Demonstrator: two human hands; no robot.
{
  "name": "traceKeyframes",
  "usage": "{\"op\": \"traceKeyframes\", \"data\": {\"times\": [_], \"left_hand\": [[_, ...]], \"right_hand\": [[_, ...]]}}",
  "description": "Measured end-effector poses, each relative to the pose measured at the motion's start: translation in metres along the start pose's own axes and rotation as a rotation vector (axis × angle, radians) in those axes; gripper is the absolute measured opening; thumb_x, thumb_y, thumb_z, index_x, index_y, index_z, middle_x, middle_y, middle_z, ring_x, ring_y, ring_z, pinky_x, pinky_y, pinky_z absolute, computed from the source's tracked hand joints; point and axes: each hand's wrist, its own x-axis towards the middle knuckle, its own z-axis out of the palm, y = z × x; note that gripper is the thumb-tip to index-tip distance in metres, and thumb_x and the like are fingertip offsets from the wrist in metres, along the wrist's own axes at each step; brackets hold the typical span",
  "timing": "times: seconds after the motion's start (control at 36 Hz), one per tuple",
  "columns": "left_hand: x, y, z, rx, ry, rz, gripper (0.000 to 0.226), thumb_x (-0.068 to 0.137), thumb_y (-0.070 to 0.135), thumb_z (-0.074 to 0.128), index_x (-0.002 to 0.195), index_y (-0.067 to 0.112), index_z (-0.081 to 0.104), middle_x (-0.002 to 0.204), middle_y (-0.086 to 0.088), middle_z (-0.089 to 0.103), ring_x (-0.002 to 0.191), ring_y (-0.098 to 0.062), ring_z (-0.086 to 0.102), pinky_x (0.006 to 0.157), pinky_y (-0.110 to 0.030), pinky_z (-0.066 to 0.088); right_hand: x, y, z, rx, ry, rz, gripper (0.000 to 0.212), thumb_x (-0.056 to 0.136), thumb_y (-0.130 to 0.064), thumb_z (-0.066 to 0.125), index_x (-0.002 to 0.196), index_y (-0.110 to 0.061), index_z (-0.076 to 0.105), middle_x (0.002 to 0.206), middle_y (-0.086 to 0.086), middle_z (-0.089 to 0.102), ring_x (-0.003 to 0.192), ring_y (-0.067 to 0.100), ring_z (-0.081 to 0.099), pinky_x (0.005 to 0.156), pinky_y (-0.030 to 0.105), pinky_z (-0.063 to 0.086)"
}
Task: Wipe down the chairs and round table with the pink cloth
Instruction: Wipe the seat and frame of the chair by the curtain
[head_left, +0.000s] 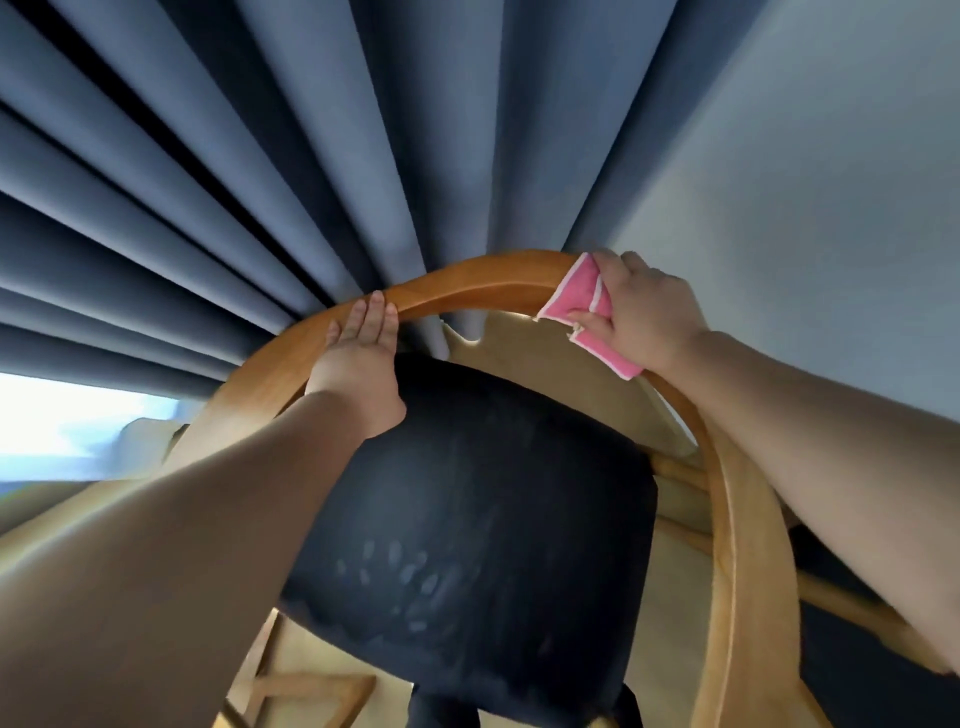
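A wooden chair with a curved backrest rail (467, 288) and a dark padded seat (483, 519) stands right below me. My right hand (641, 314) grips the folded pink cloth (582, 309) and presses it onto the right part of the rail. My left hand (363, 358) rests on the left part of the rail, fingers straight over its top, thumb under it. The round table is out of view.
Blue-grey pleated curtains (260, 156) hang directly behind the chair. A pale wall (805, 182) is at the right. Light wooden floor (670, 623) shows under the chair. A bright window strip (62, 415) sits at the left.
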Motion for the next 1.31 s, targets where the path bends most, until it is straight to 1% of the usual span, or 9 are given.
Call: {"op": "traceKeyframes", "data": {"times": [0.14,0.25,0.31,0.44,0.56,0.75,0.92,1.11,1.31], "left_hand": [[-0.001,0.007,-0.003,0.032,-0.001,-0.023,0.100,0.080,0.022,0.057,0.150,0.011,-0.014,0.156,-0.005,-0.023,0.145,-0.020,-0.014,0.119,-0.039,-0.001],[-0.003,0.026,-0.017,0.043,0.067,-0.068,0.090,0.084,0.026,0.054,0.151,0.010,-0.005,0.159,-0.008,-0.009,0.147,-0.023,-0.005,0.119,-0.042,0.002],[-0.003,0.045,-0.026,0.028,0.162,0.032,0.087,0.086,0.021,0.054,0.151,0.012,-0.003,0.160,-0.007,-0.005,0.147,-0.022,-0.002,0.119,-0.040,0.001],[0.002,0.102,-0.048,-0.020,0.248,0.364,0.087,0.088,0.012,0.051,0.151,0.020,-0.008,0.159,0.001,-0.015,0.146,-0.015,-0.009,0.119,-0.033,-0.003],[0.010,0.128,-0.046,0.012,0.218,0.440,0.091,0.086,0.011,0.052,0.151,0.021,-0.012,0.158,0.001,-0.017,0.146,-0.014,-0.010,0.119,-0.035,-0.003],[0.009,0.132,-0.050,-0.051,0.138,0.400,0.091,0.087,0.003,0.051,0.150,0.025,-0.010,0.157,0.008,-0.019,0.145,-0.011,-0.011,0.115,-0.028,0.003],[0.008,0.135,-0.049,-0.029,0.122,0.365,0.094,0.087,0.003,0.054,0.151,0.027,-0.010,0.156,0.011,-0.020,0.144,-0.009,-0.011,0.115,-0.027,0.014],[0.008,0.141,-0.043,0.044,0.143,0.319,0.098,0.085,0.008,0.058,0.150,0.024,-0.014,0.156,0.005,-0.024,0.145,-0.013,-0.014,0.118,-0.032,0.001],[0.008,0.142,-0.038,0.071,0.163,0.310,0.095,0.087,0.011,0.056,0.150,0.024,-0.015,0.156,0.005,-0.024,0.145,-0.014,-0.014,0.120,-0.034,0.002]], "right_hand": [[-0.024,0.018,0.014,0.047,0.015,0.108,0.075,0.088,-0.064,0.049,0.138,-0.010,0.037,0.116,0.014,0.059,0.087,0.036,0.065,0.072,0.042,0.054],[-0.024,0.020,0.017,0.035,0.015,0.118,0.077,0.087,-0.066,0.046,0.139,-0.011,0.035,0.117,0.013,0.059,0.088,0.033,0.066,0.071,0.040,0.055],[-0.024,0.020,0.018,0.036,0.019,0.109,0.077,0.088,-0.066,0.046,0.141,-0.012,0.034,0.119,0.012,0.059,0.090,0.032,0.066,0.072,0.039,0.055],[-0.025,0.022,0.021,0.054,0.038,0.094,0.076,0.090,-0.064,0.049,0.143,-0.014,0.031,0.121,0.010,0.058,0.092,0.031,0.066,0.072,0.039,0.054],[-0.026,0.022,0.025,0.068,0.048,0.079,0.073,0.091,-0.060,0.052,0.144,-0.015,0.030,0.121,0.010,0.059,0.093,0.029,0.065,0.074,0.038,0.053],[-0.026,0.024,0.027,0.112,0.065,0.064,0.073,0.091,-0.057,0.055,0.145,-0.015,0.030,0.120,0.012,0.057,0.095,0.030,0.064,0.074,0.036,0.051],[-0.048,0.033,0.037,0.132,0.055,0.161,0.076,0.091,-0.062,0.049,0.146,-0.017,0.024,0.125,0.009,0.056,0.097,0.029,0.065,0.075,0.037,0.054],[-0.081,0.044,0.052,0.210,0.028,0.276,0.081,0.089,-0.058,0.056,0.148,-0.013,0.024,0.129,0.009,0.056,0.104,0.029,0.064,0.080,0.037,0.056],[-0.106,0.049,0.057,0.245,-0.012,0.342,0.076,0.090,-0.050,0.059,0.145,-0.007,0.028,0.128,0.012,0.055,0.106,0.029,0.064,0.081,0.037,0.055]]}}
